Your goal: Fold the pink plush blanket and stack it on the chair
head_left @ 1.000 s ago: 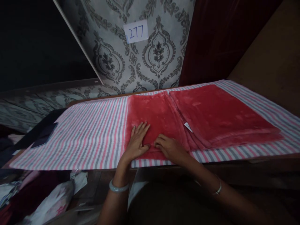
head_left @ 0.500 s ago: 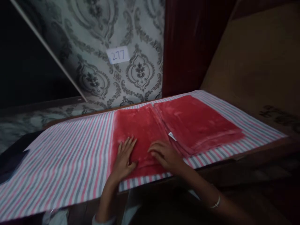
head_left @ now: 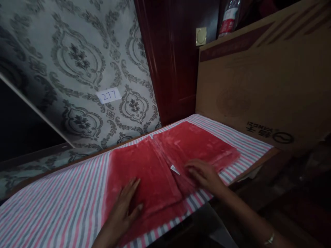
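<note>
A red plush cloth (head_left: 144, 165), seemingly folded, lies on a striped cloth (head_left: 77, 193) in pink, grey and white. Its left and right halves are parted by a crease or gap running from back to front. A small white label (head_left: 175, 169) sticks out there. My left hand (head_left: 121, 210) rests on the left half, fingers stretched out and thumb apart. Over the right half, close to the label, is my right hand (head_left: 207, 176). Its fingers are loosely bent and apart from the thumb, with nothing seen between them.
A tall cardboard box (head_left: 253, 82) stands along the right edge, with a bottle (head_left: 229, 17) behind its top. At the back are a patterned wall with a paper (head_left: 109, 95) marked 277 and a dark red panel (head_left: 173, 69). A dark screen-like panel (head_left: 23, 120) is at left.
The view has swung to the right and up. My right hand has gone from the left half across the crease to the right half. My left hand stays on the left half.
</note>
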`<state>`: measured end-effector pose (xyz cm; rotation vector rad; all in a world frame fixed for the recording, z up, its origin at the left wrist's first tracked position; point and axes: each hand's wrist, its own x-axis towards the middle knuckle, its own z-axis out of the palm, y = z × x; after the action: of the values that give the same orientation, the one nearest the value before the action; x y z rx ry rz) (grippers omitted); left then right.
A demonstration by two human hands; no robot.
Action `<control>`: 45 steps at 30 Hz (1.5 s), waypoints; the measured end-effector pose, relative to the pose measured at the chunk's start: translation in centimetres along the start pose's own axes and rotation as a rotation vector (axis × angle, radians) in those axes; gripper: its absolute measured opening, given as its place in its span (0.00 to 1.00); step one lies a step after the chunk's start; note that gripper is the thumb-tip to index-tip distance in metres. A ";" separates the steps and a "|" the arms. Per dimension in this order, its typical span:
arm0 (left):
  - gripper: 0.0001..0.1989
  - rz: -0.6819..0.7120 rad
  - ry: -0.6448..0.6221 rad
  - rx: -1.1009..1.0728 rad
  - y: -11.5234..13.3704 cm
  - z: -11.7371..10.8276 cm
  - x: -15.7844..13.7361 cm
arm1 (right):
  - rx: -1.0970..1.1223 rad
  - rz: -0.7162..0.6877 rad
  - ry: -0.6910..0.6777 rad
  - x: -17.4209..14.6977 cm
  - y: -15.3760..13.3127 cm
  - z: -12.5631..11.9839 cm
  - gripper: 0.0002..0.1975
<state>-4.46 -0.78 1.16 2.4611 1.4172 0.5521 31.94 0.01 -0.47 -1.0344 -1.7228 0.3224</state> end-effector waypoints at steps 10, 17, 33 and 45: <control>0.31 0.046 -0.096 -0.443 4.6 1.0 14.7 | -0.477 0.151 0.418 -0.2 10.7 -10.2 0.17; 0.34 0.303 -0.051 0.051 8.1 6.9 20.3 | -0.554 0.104 0.181 -2.7 13.1 -10.8 0.20; 0.14 0.577 -0.012 -0.142 10.2 9.1 17.6 | -0.516 0.148 0.215 -4.1 13.6 -10.6 0.19; 0.09 0.288 -0.185 -0.018 13.5 11.3 19.1 | -0.525 0.110 0.232 -4.3 14.0 -10.7 0.19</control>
<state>19.70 8.77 0.15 2.6407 0.9923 0.3768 48.34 2.25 -7.93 -1.4839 -1.5733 -0.1923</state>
